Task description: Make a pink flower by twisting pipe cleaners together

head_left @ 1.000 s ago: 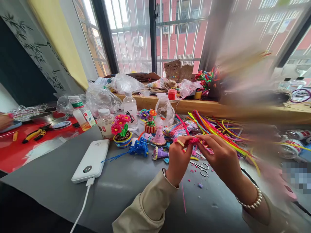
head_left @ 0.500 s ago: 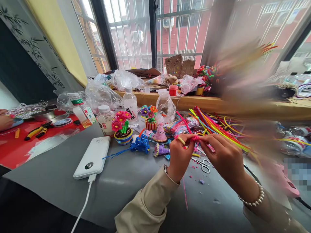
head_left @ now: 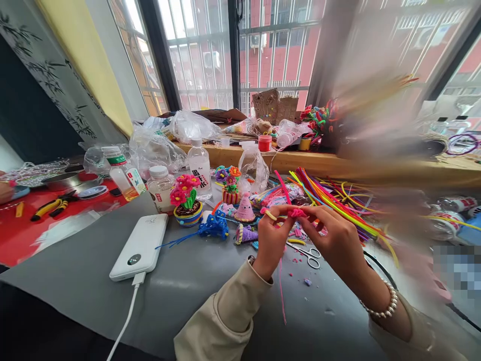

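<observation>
Between my fingertips is a small bright pink piece of twisted pipe cleaner [head_left: 297, 212], one straight length standing up behind it and a thin strand hanging below. My left hand [head_left: 273, 239] pinches its left side; a pale yellow ring is on one finger. From the right, my right hand [head_left: 334, 238] grips the same piece between thumb and fingers. Scissors [head_left: 312, 257] lie on the grey table just below the hands. Left of them are a purple pipe-cleaner cone [head_left: 245, 234], a pink cone figure [head_left: 245, 208] and blue pipe-cleaner flowers [head_left: 213, 226].
A white power bank [head_left: 141, 245] with a cable lies at left. Behind it stand bottles [head_left: 200, 168] and a pot of pink flowers [head_left: 187, 198]. Loose pipe cleaners [head_left: 338, 203] spread at right. Pliers [head_left: 56, 204] rest on a red surface. A person's hand [head_left: 5, 191] shows far left.
My fingers have shifted on the pink piece, and more of it shows between them now. The right fingers are more curled. The whole view has moved slightly.
</observation>
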Available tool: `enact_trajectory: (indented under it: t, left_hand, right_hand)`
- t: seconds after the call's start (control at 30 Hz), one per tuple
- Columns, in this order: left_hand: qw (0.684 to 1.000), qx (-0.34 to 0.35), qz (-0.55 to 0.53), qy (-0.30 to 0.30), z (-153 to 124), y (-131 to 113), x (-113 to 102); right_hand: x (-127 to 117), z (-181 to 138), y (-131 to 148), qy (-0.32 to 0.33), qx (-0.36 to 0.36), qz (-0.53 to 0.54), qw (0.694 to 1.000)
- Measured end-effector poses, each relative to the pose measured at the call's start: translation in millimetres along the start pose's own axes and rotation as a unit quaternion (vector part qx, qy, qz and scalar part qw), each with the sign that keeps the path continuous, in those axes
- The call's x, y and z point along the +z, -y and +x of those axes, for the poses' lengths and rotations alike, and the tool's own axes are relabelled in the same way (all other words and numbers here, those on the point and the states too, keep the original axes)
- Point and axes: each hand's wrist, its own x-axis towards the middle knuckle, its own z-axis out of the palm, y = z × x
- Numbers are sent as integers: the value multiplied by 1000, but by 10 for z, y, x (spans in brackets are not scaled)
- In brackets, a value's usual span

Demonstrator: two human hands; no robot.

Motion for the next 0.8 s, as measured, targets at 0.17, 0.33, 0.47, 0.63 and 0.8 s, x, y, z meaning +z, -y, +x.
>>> enact_trajectory:
  t: [0.17, 0.33, 0.47, 0.63, 0.8]
  left_hand:
    - [999, 35, 20, 20, -1, 10, -2]
    - [988, 90, 124, -4, -1, 9, -11]
    - [985, 92, 144, -1, -5, 6, -8]
    - [995, 26, 94, 0, -27, -17, 10]
    - [996, 8, 89, 10, -22, -29, -3]
  right_hand:
    - [-11, -6, -46, -7, -9, -4, 1000]
    - [-23, 0, -64, -24, -40, -54, 997]
    - [-23, 0, -43, -19, -35, -58, 997]
    - [4, 1, -39, 1, -3, -18, 1000]
    - [4, -1, -59, 10, 2, 1, 1000]
